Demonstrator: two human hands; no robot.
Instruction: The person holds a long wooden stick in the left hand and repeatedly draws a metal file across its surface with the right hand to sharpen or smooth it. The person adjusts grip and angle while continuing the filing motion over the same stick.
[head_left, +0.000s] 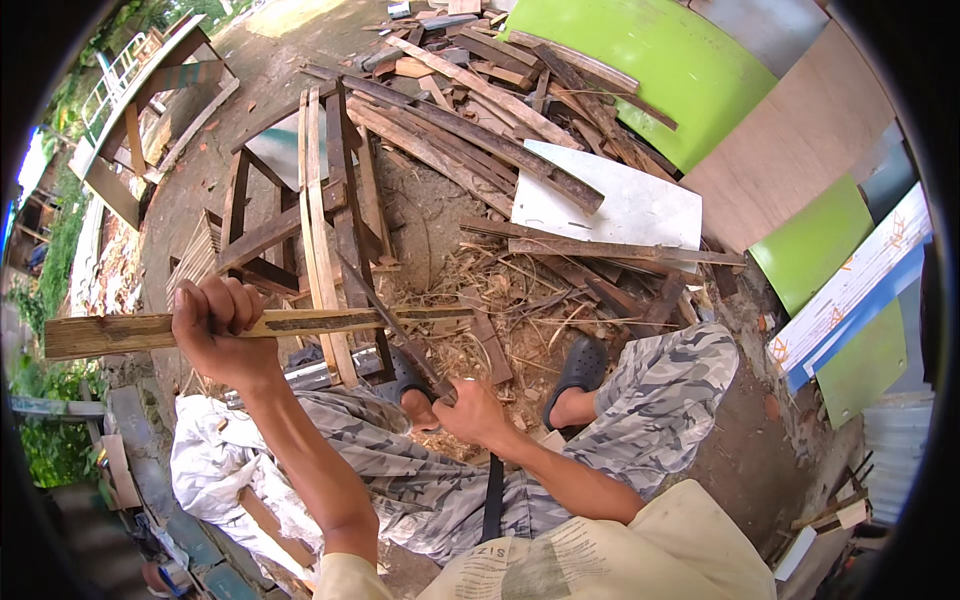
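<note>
My left hand is closed in a fist around the wooden strip, which lies crosswise in front of me above my left knee. My right hand is wrapped round the lower end of a long dark blade, which slants up and crosses the strip. Beyond them, pale slats lean on a dark wooden frame. Shavings litter the ground near my clogs. Beside my left leg is a crumpled white sack; I cannot tell its contents. Farther off, old boards lie heaped around a white panel.
</note>
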